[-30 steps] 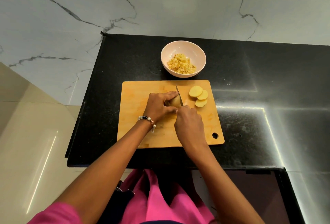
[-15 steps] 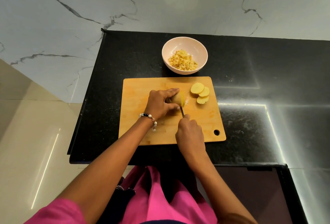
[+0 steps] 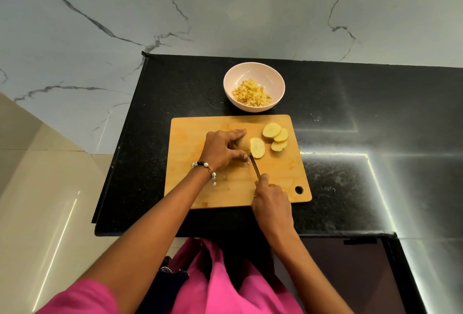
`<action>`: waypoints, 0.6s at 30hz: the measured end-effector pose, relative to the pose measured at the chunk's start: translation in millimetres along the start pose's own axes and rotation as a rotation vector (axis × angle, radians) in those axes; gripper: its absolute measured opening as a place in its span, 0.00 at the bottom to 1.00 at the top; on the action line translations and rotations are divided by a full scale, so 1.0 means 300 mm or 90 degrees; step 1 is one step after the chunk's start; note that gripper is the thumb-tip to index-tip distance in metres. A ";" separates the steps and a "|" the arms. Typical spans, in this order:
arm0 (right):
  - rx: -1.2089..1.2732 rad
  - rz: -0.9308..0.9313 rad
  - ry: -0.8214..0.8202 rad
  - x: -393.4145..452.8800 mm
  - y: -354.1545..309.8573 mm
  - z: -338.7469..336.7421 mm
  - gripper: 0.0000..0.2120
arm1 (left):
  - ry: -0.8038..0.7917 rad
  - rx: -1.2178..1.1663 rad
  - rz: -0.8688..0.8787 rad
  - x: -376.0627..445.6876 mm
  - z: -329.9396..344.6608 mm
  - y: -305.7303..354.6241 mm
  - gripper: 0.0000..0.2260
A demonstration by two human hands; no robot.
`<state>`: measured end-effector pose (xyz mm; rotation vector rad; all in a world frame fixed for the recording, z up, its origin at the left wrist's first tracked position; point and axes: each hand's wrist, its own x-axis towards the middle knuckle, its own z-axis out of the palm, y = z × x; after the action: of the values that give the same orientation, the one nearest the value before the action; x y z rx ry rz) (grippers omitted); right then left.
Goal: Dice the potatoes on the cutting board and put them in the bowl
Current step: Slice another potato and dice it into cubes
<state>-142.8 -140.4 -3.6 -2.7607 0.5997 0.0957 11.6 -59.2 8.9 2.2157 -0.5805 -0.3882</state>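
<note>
Four slices (image 3: 275, 138) lie on the board (image 3: 200, 188) just right of the left hand (image 3: 220, 148), which grips the potato (image 3: 244, 143). Right hand (image 3: 271, 204) clasps the knife (image 3: 255, 168), blade low beside the potato. Slicing continues, I judge; next cut needs the blade reset leftward. Dice sit in the bowl (image 3: 253, 70) beyond.

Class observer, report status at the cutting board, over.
Left hand grips potato; right hand holds knife. Four slices cut, undiced. Board unobstructed.

I see bare forearms, with a short bright pink sleeve (image 3: 82, 296) at my left shoulder. A beaded bracelet (image 3: 206, 169) of white, black and pinkish beads circles my left wrist. Pink clothing (image 3: 225, 286) with a dark, bead-edged piece (image 3: 165, 281) covers my front.
</note>
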 end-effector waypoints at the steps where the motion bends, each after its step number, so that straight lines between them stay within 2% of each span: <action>1: 0.009 -0.002 -0.001 0.021 0.010 -0.005 0.17 | -0.001 0.003 -0.001 0.000 -0.001 0.001 0.30; 10: 0.067 0.017 0.028 0.150 0.106 -0.070 0.13 | 0.003 -0.002 -0.004 -0.002 0.002 -0.005 0.30; 15: 0.194 0.037 0.067 0.118 0.067 -0.127 0.12 | -0.010 0.013 0.015 -0.011 0.008 -0.017 0.33; 18: 0.223 0.012 0.050 0.090 0.025 -0.155 0.12 | 0.001 0.014 0.025 -0.011 0.013 -0.022 0.31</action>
<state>-121.2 -172.1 34.7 -2.4281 0.5980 -0.1059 8.8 -56.0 1.7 2.2212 -0.6296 -0.3611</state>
